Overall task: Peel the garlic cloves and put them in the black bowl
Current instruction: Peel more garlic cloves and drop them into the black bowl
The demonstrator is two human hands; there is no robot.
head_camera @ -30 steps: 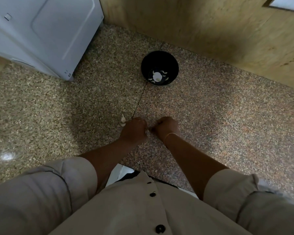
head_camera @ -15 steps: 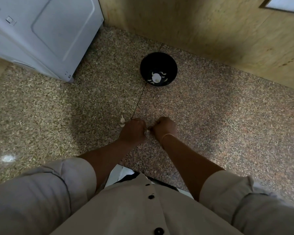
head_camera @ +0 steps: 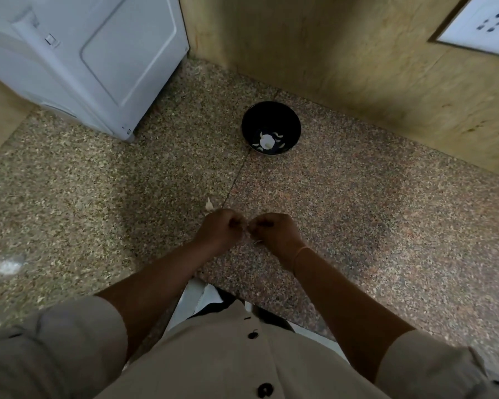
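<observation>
- honestly, the main risk is the garlic clove [head_camera: 246,234] squirting free. it is a small, slick thing pinched between the curled fingers [head_camera: 234,223] of the left hand [head_camera: 218,228] and those of the right hand [head_camera: 274,230]. a hard tug on the skin could flick it away from both sets of fingertips onto the speckled floor [head_camera: 357,214], where a pale clove would be hard to spot.
- both hands are closed, knuckles up, with the fingertips meeting on the clove. how firm each pinch is i cannot tell, since the fingers hide most of it.
- second, torn skin could travel with the clove. a thin pale strand [head_camera: 257,241] hangs just below the right fingertips and may cling on.
- third, the black bowl [head_camera: 271,115] sits well beyond the fingertips, straight ahead, so a toss instead of a full reach could miss its rim.
- a pale scrap [head_camera: 209,204], clove or skin i cannot say, lies on the floor just beyond the left fingers. it could be overlooked or mistaken for a finished one.
- the clove itself shows only as a whitish sliver in the gap between the two sets of fingertips. whether it is part peeled cannot be told.
- inside the bowl, pale crescent pieces [head_camera: 267,141] that look like peeled cloves ring a round white one at the bottom, so i judge the job partway along.
</observation>
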